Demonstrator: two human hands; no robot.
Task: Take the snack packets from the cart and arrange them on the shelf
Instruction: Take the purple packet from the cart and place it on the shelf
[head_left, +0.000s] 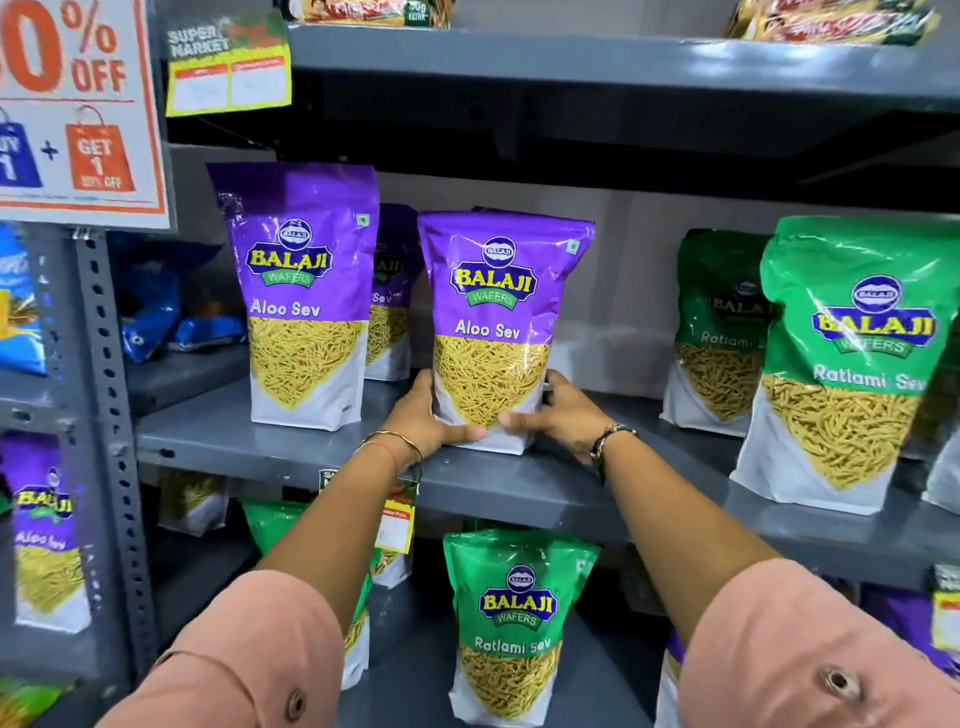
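Note:
A purple Aloo Sev packet stands upright on the grey middle shelf. My left hand grips its lower left corner and my right hand grips its lower right corner. A second purple Aloo Sev packet stands to its left, with a third partly hidden behind and between them. Green Ratlami Sev packets stand on the same shelf to the right. The cart is out of view.
An upper shelf hangs close above the packets. A green Ratlami Sev packet stands on the lower shelf beneath my arms. A perforated grey upright and a discount sign are at left, with blue packets behind.

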